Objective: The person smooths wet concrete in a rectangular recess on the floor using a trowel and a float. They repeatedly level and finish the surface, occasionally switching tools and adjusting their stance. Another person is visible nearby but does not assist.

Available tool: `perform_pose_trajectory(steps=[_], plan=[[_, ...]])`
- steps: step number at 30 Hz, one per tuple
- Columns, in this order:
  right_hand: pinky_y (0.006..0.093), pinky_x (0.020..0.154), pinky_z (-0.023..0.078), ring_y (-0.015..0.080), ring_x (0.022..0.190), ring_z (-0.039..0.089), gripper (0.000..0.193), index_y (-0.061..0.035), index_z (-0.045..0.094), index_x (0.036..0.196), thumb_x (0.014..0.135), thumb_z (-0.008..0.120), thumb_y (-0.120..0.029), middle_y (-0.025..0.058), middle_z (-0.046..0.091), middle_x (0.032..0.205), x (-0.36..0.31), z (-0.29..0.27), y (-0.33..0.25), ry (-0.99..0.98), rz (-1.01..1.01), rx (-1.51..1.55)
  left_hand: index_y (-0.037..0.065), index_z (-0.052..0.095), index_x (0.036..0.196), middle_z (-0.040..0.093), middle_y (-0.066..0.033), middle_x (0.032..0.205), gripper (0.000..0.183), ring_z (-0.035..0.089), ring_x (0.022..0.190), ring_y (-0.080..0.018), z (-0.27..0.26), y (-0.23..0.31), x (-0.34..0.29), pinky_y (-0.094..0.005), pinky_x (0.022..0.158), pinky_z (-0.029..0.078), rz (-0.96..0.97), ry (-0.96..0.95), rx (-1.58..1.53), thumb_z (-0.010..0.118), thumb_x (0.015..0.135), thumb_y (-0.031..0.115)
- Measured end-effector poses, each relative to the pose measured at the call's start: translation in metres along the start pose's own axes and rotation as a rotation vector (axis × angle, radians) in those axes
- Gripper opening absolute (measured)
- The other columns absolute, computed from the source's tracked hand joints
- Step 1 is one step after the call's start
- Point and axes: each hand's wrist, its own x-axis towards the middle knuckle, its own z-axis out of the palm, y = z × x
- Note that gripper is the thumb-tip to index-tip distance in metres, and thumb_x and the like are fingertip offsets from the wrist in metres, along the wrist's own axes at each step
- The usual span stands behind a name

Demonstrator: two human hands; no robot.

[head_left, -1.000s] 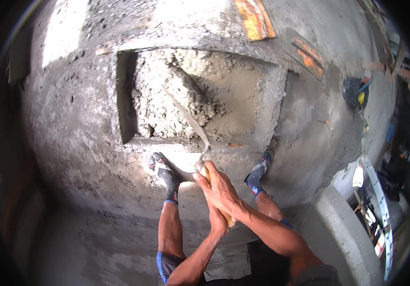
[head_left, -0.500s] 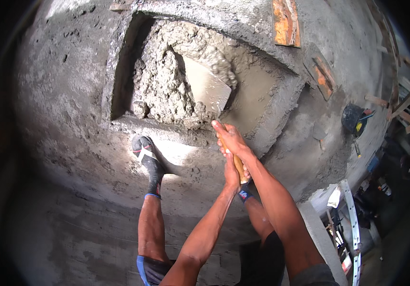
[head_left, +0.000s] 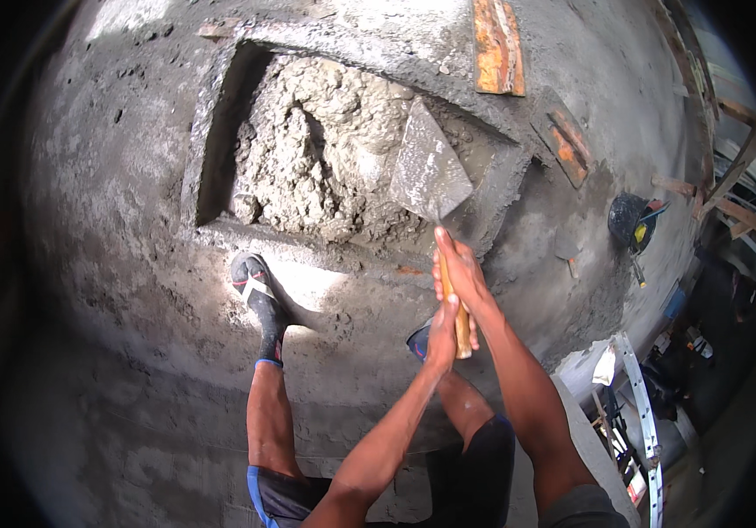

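Note:
Both of my hands grip the wooden handle of a shovel (head_left: 430, 167) whose pointed grey blade is smeared with mortar. My right hand (head_left: 464, 275) closes round the handle near the blade. Lower down, my left hand (head_left: 444, 333) wraps the handle near its butt end. The blade lies over the right part of a heap of lumpy wet mortar (head_left: 307, 167); whether it touches the mortar, I cannot tell. This mortar sits in a rectangular concrete-rimmed pit (head_left: 206, 145), filling mostly its left and middle.
My feet stand at the pit's near side. Orange-stained boards (head_left: 499, 48) lie beyond its far right corner. Farther right are a small trowel (head_left: 568, 255), a black bucket (head_left: 631, 222) with tools, and timber pieces. A metal ladder (head_left: 642, 396) shows at lower right.
The shovel blade has moved right, off the middle of the mortar, and its face has turned. Both hands went right with it, still gripping the handle. The view has shifted slightly.

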Motion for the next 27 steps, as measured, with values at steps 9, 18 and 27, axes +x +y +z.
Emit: perform_pose_trajectory(steps=[9,18,27], plan=[[0.0331,0.034,0.042,0.0164,0.037,0.047,0.067,-0.0055,0.047,0.072,0.091,0.054,-0.069,0.0042,0.048,0.055,0.046,0.002,0.106,0.045,0.159,0.031,0.004,0.053,0.096,0.056,-0.0058,0.066,0.045,0.053,0.044,-0.0152,-0.061,-0.064,0.016,-0.0286,0.04,0.047,-0.1,0.11,0.09,0.036,0.107,0.044],[0.0373,0.042,0.044,0.0203,0.044,0.047,0.072,-0.0096,0.049,0.089,0.086,0.049,-0.081,0.0042,0.049,0.063,-0.037,-0.023,0.13,0.015,0.36,0.463,0.0,0.054,0.098,0.057,-0.0068,0.064,0.051,0.055,0.044,-0.0155,-0.023,-0.027,-0.079,-0.0296,0.041,0.048,-0.302,0.207,0.482,0.047,0.104,0.05],[0.0366,0.04,0.042,0.0161,0.043,0.044,0.072,-0.0108,0.041,0.085,0.088,0.041,-0.082,0.001,0.043,0.061,0.003,0.173,0.089,-0.185,0.353,1.094,-0.003,0.061,0.098,0.057,-0.0058,0.058,0.057,0.059,0.046,-0.0166,-0.118,0.161,-0.072,-0.0326,0.043,0.049,-0.217,0.375,1.269,0.051,0.1,0.053]])
